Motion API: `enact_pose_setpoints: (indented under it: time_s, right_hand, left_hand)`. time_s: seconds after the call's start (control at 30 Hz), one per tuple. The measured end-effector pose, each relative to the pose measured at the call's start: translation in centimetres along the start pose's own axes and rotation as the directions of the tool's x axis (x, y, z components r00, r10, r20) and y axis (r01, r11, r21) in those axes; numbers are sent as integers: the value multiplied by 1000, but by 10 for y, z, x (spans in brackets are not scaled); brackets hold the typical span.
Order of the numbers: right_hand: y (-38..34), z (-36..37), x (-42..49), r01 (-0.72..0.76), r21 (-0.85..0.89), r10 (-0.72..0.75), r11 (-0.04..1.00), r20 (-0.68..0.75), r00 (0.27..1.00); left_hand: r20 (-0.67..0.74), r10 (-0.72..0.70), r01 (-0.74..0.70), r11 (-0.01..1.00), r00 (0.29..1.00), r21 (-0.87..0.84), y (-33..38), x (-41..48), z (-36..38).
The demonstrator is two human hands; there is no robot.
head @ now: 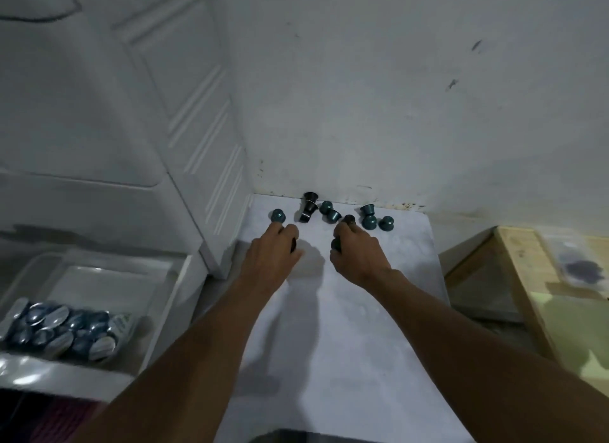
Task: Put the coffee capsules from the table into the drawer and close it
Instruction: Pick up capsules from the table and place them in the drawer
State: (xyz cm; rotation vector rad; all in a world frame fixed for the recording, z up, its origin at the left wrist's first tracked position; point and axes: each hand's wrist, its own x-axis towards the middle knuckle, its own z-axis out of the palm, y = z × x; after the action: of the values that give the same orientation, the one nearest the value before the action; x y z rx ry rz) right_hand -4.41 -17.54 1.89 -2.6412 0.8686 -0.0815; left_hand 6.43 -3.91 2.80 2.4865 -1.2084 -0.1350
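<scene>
Several teal and black coffee capsules stand or lie along the far edge of the white table [346, 327], near the wall. My left hand [272, 254] is curled around a dark capsule, its fingertips touching a teal capsule [277, 215] at the far left. A black capsule [309, 207] lies tilted behind it. My right hand [357, 249] holds dark capsules, one [348, 219] at its fingertips and one in the palm. More teal capsules [369, 220] sit just right of that hand. The open white drawer [164, 297] at lower left holds several capsules [62, 327].
A white panelled cabinet [197, 129] rises left of the table, against the stained white wall [395, 96]. A wooden frame [527, 294] with a plastic bag on it stands to the right, across a gap from the table edge.
</scene>
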Motion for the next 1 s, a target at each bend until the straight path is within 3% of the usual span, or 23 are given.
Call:
enact_pose_setpoints:
  time_s: [0.33,0.63,0.8,1.0]
  right_hand:
    - [-76,-13,-107,246,83,-243,966,-51,969]
    - [-201,2,-140,460,85,-453,884,-87,887]
    - [-281,29,-131,490,99,-485,866,-77,871]
    - [-372,69,-110,440,139,-434,887,-77,898]
  left_hand:
    - [-220,-207,184,975,953,-123,0,-146,-67]
    - [-311,-385,368,923,869,-112,-79,-233,-133]
    - [-329,-424,406,905,843,-126,-148,-253,-162]
    - [-304,-381,379,923,873,-70,-244,-253,-205]
